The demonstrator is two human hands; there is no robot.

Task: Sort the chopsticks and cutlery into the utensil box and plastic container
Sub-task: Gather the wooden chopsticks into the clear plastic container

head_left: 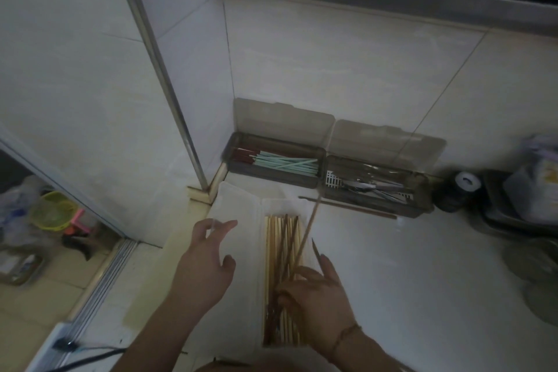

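The white container point(287, 275) is the landmark: wooden chopsticks point(276, 266) lie lengthwise in it, packed side by side. Beyond it, against the wall, stands the two-part utensil box point(326, 172), lids up, with teal chopsticks in its left half and metal cutlery point(371, 187) in its right. The right hand point(317, 296), at the container's near end, pinches a few sticks, one long stick point(311, 220) angling up. The left hand point(208, 263) hovers left of it, spread and empty. Sticks look light, stiff, smooth; likely best gripped mid-length, bunched, so none slide loose.
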